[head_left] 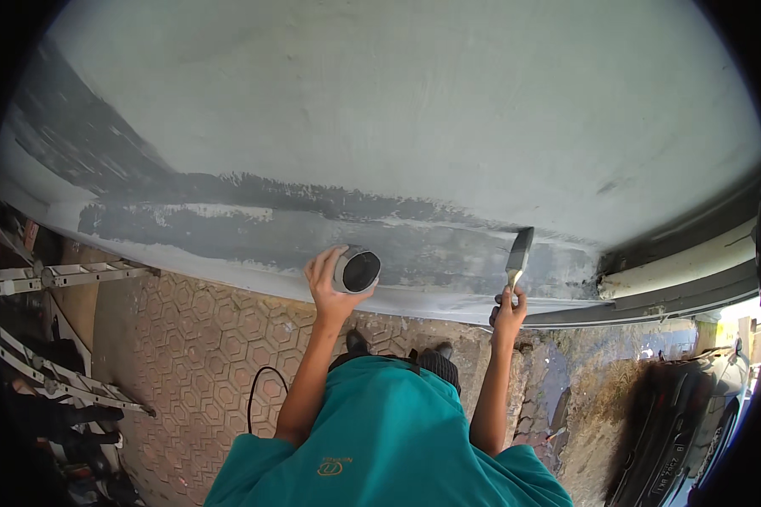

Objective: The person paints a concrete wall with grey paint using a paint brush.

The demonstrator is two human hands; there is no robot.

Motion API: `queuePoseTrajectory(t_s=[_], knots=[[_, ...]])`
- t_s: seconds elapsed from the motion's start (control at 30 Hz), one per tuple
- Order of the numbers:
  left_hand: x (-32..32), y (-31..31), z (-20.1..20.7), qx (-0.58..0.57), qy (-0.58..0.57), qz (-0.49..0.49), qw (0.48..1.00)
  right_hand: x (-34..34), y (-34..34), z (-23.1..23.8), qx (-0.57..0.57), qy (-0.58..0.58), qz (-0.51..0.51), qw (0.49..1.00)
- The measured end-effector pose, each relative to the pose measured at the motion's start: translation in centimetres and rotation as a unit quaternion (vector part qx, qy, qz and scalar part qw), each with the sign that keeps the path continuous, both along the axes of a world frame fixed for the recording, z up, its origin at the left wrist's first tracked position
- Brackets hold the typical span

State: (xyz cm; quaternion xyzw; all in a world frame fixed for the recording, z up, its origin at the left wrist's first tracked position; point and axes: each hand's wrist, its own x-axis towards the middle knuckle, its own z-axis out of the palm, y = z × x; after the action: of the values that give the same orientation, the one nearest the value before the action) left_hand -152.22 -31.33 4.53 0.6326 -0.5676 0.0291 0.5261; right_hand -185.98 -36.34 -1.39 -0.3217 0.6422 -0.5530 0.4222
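Observation:
My left hand [328, 283] is wrapped around a round can [361, 270] with dark grey paint inside, held up in front of the wall. Between the fingers of my right hand [508, 310] is the handle of a paintbrush [520, 253]. Its dark bristles meet the lower part of the pale grey wall [431, 101], or come very close to it. A band of darker grey paint [313, 245] with ragged upper strokes runs along the wall's lower part, and the brush is near the right end of that band.
Two light metal ladder sections [76, 275] stand at the left. Hexagonal paving [199, 346] covers the ground, with a dark cable [252, 393] beside my left arm. A pale pipe [685, 260] runs along the wall at right. A dark car [685, 422] is parked at lower right.

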Motion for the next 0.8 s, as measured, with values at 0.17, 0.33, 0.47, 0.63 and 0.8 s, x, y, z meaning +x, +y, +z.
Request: queuePoseTrajectory(t_s=[0.17, 0.33, 0.47, 0.63, 0.8], knots=[[4.4, -1.5, 0.5, 0.027, -0.032, -0.064, 0.997, 5.5, 3.3, 5.1, 0.093, -0.089, 0.136, 0.982], [7.3, -3.6, 1.2, 0.094, -0.017, -0.140, 0.986, 7.3, 4.4, 9.3, -0.047, 0.070, 0.299, 0.951], [7.7, -4.3, 0.2, 0.111, -0.024, -0.179, 0.977, 7.6, 3.7, 13.9, -0.107, 0.257, 0.302, 0.912], [4.7, -4.5, -0.3, 0.169, -0.043, -0.209, 0.962, 5.9, 2.5, 17.3, -0.154, 0.362, 0.355, 0.848], [0.8, -4.8, -1.1, 0.172, -0.043, -0.200, 0.964, 2.8, 0.3, 17.2, -0.114, 0.396, 0.415, 0.811]])
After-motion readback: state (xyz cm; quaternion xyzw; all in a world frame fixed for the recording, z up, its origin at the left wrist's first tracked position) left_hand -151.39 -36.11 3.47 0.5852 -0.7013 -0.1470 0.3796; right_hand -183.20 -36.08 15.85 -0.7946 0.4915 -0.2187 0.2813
